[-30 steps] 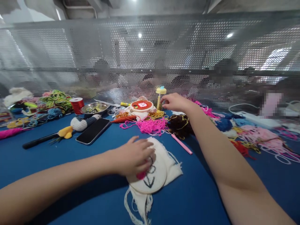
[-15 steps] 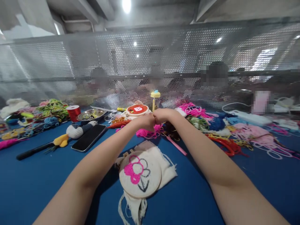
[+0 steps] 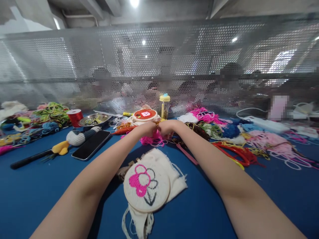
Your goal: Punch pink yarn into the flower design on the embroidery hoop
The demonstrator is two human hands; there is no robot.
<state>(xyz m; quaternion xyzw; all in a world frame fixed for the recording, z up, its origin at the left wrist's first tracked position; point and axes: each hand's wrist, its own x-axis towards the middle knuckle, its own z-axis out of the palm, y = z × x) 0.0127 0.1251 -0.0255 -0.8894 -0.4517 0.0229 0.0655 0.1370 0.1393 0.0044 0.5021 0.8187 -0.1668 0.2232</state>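
Both arms reach forward over the blue table. My left hand (image 3: 149, 128) is closed, knuckles up, beside the bright pink yarn (image 3: 152, 139). Close to its right is my right hand (image 3: 168, 128), also curled shut with the fingertips pointing down. What either hand pinches is too small or hidden to make out. Between my forearms lies an embroidery hoop (image 3: 160, 189) with cream cloth, showing a flower partly filled in pink with dark outlines and a leaf. A pink pen-like stick (image 3: 186, 154) lies beside my right forearm.
Behind my hands stand a second hoop with red stitching (image 3: 145, 115) and a yellow-lidded jar (image 3: 164, 106). At left are a phone (image 3: 92, 145), a red ribbon spool (image 3: 75, 118) and a metal dish (image 3: 94, 120). Yarn heaps (image 3: 267, 142) lie at right; a perforated metal screen (image 3: 159, 59) stands behind.
My hands were pressed together; now a small gap shows between them, and they sit slightly lower. The view has shifted a little. The embroidery hoop has stayed on the table.
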